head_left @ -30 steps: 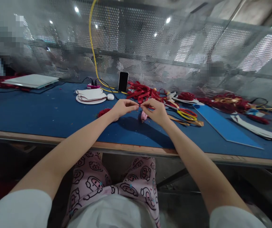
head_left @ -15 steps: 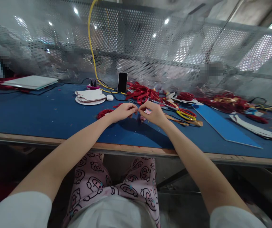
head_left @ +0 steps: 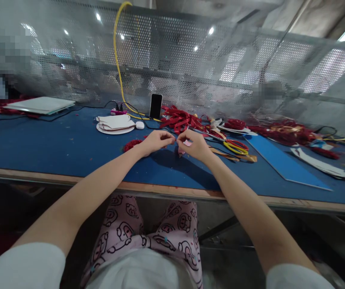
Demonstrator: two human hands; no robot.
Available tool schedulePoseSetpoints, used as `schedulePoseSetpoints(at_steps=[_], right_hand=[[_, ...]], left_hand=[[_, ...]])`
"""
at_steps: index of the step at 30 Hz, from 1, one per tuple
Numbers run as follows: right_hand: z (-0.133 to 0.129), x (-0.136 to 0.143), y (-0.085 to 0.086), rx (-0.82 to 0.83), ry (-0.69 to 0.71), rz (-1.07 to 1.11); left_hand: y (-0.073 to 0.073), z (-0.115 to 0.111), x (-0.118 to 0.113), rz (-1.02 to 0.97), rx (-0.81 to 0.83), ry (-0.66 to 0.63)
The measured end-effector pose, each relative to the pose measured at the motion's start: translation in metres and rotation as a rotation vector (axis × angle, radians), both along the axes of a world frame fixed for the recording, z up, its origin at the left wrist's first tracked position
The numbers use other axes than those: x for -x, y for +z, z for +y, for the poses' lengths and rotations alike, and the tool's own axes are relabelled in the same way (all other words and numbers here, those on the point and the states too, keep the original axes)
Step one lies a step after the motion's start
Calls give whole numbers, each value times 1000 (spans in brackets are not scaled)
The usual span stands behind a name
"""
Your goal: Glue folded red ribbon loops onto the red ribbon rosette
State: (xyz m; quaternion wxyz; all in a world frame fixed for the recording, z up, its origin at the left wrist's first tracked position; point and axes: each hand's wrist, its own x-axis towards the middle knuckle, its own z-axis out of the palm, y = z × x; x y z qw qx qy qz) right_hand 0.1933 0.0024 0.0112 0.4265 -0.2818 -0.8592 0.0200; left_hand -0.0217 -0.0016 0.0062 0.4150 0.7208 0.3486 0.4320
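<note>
Over the blue table, my left hand [head_left: 157, 142] and my right hand [head_left: 193, 144] are raised close together, fingertips almost meeting. Each has thumb and forefinger pinched; whatever lies between them is too small to make out. Partly hidden behind my right hand is a pink tool [head_left: 181, 151] with a dark tip. A dark red fuzzy bundle [head_left: 131, 145] lies left of my left hand. Behind the hands is a heap of red ribbon [head_left: 180, 119]. Scissors with red and yellow handles [head_left: 235, 147] rest to the right, beside a gold ribbon [head_left: 250, 158].
White cut pieces [head_left: 115, 123] and a white mouse-shaped item [head_left: 139, 125] lie at left centre. A phone [head_left: 155, 106] stands against the mesh screen [head_left: 175, 60]. To the right are a blue board [head_left: 287, 162], white strips [head_left: 323, 163] and more red ribbon [head_left: 289, 131].
Both hands keep nearly the same pose, with a slightly wider gap between their fingertips. The view has shifted very slightly.
</note>
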Motion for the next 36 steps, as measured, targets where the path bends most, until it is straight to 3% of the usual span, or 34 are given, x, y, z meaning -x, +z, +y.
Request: schedulePoseSetpoints(at_steps=[5,11,21,36], right_hand=[[1,-1,1,-23,-9,40],[2,-3,1,7,2,21],[1,-3,0,40,13,-16],[2,-2,1,33,27,-42]], left_hand=[[1,3,1,23,10,77],[-2,-1,-1,116,-33,-21],[-2,0,-2,41,-134,36],[3,-7,-2,0,-68,-37]])
